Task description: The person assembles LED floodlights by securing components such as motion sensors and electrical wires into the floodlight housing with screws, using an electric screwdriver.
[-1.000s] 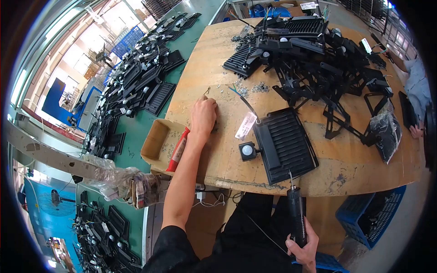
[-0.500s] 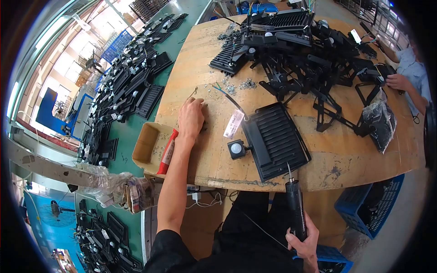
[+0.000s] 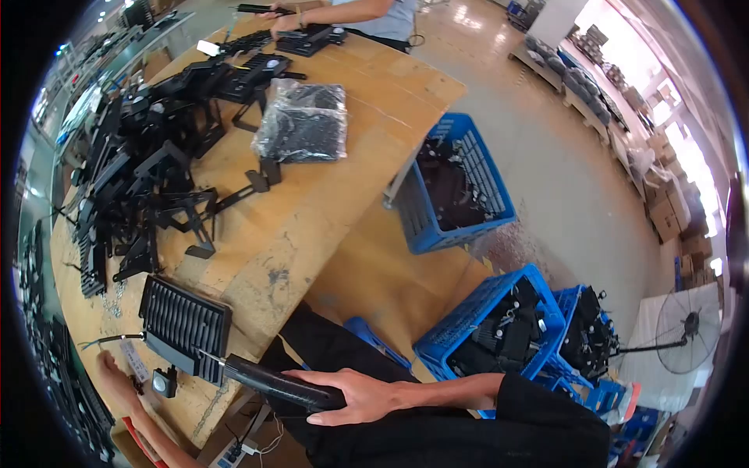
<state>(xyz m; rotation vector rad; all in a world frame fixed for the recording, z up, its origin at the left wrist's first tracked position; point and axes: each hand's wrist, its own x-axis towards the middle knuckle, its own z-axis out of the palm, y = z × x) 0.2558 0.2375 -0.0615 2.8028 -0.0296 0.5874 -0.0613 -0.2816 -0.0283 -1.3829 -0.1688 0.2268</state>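
Note:
My right hand [image 3: 355,396] grips a black electric screwdriver [image 3: 269,381]; its bit points at the near edge of a black ribbed floodlight housing [image 3: 184,323] lying on the wooden table [image 3: 312,210]. A small sensor head [image 3: 163,382] and a white label tag [image 3: 133,360] hang off the housing. My left hand [image 3: 115,373] rests on the table by the tag, at the picture's lower left. Whether its fingers hold anything is hidden.
A heap of black brackets and housings [image 3: 144,175] and a bag of black parts [image 3: 301,121] lie farther along the table. Another person's hands [image 3: 282,17] work at the far end. Blue crates [image 3: 456,183] [image 3: 499,331] with black parts stand on the floor; a fan [image 3: 686,327] stands right.
The view has swung sharply to the right, bringing the floor and crates into sight. My right hand has brought the screwdriver up beside the housing. My left hand stays on the table.

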